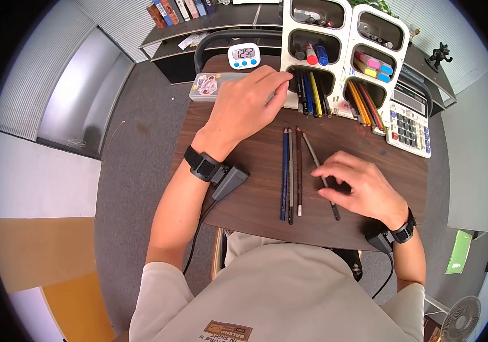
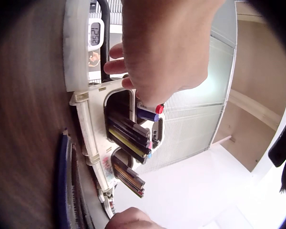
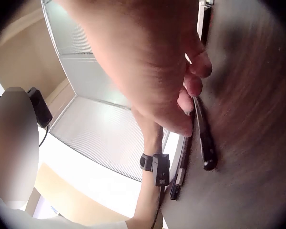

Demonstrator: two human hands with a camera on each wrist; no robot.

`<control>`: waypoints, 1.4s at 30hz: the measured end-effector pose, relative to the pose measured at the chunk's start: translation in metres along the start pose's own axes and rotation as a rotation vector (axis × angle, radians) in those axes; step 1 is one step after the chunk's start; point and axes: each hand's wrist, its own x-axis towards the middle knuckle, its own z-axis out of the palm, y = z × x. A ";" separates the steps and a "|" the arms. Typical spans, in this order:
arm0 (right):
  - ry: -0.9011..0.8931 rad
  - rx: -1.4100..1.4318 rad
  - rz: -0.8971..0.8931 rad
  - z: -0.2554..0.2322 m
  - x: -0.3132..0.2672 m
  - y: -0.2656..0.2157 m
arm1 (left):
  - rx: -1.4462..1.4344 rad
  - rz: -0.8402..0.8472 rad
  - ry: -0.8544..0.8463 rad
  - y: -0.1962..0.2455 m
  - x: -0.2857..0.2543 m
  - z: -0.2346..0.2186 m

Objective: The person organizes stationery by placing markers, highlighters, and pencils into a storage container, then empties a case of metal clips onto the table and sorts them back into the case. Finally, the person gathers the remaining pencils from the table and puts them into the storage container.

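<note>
My left hand is raised at the lower left compartment of the white organizer, fingers loosely bent, fingertips near its edge. Dark, blue and yellow pencils stick out of that compartment. On the brown table lie a blue pencil, a grey pencil and a dark brown pencil, side by side. Right of them a grey pencil with a dark end lies slanted. Over it is my right hand, thumb and forefinger apart, their tips overlapping the pencil in the head view.
A white digital timer stands behind a grey sticker-covered case at the back left. Markers, highlighters and coloured pencils fill other compartments. A calculator leans at the right. The table's front edge is close to my body.
</note>
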 end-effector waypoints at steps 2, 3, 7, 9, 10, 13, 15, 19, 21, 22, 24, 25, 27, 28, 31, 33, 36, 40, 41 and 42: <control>0.096 -0.091 0.053 0.000 0.001 -0.002 | -0.002 0.008 0.020 0.001 0.001 -0.001; 0.096 -0.088 0.051 0.000 0.001 -0.002 | 0.001 0.007 0.018 0.002 0.001 -0.001; 0.123 -0.197 0.160 -0.004 -0.004 0.007 | -0.023 0.038 0.066 0.004 0.002 -0.001; 0.157 -0.245 0.206 -0.005 -0.005 0.009 | -0.024 0.057 0.068 0.005 0.002 -0.002; 0.173 -0.235 0.215 -0.005 -0.005 0.010 | -0.043 0.106 0.083 0.007 0.003 -0.002; 0.172 -0.109 0.231 -0.006 -0.003 0.006 | -0.027 0.206 0.048 0.012 0.000 -0.008; 0.185 -0.009 0.231 -0.007 -0.002 0.003 | -0.059 0.336 -0.001 0.027 0.001 -0.010; 0.197 0.164 0.158 -0.010 -0.004 0.001 | -0.051 0.540 -0.097 0.057 -0.004 -0.017; 0.220 0.248 0.129 -0.008 -0.004 0.001 | -0.044 0.613 -0.122 0.062 -0.008 -0.013; 0.217 0.291 0.124 -0.008 -0.005 0.001 | 0.009 0.616 -0.193 0.067 -0.004 -0.022; 0.213 0.392 0.142 -0.010 -0.007 0.001 | -0.011 0.574 -0.194 0.068 -0.004 -0.024; 0.215 0.460 0.155 -0.011 -0.008 0.001 | 0.020 0.562 -0.182 0.069 -0.002 -0.027; 0.163 0.460 0.150 -0.018 -0.012 0.002 | 0.074 0.557 -0.152 0.059 -0.005 -0.027; 0.212 0.513 0.151 -0.017 -0.013 0.001 | 0.097 0.566 -0.095 0.055 -0.003 -0.025; 0.232 0.564 0.119 -0.015 -0.014 -0.002 | 0.099 0.515 -0.031 0.035 -0.001 -0.022; 0.274 0.549 -0.113 -0.014 -0.014 0.006 | 0.126 0.473 -0.069 0.029 -0.001 -0.025; 0.229 0.526 -0.207 -0.018 -0.013 0.004 | 0.096 0.463 -0.037 0.030 -0.001 -0.024; 0.234 0.433 -0.244 -0.013 -0.011 0.005 | 0.078 0.499 -0.076 0.036 -0.001 -0.022; 0.244 0.432 -0.238 -0.011 -0.010 0.005 | 0.082 0.528 -0.113 0.039 -0.002 -0.022; 0.245 0.433 -0.240 -0.010 -0.009 0.006 | 0.087 0.545 -0.162 0.042 -0.003 -0.022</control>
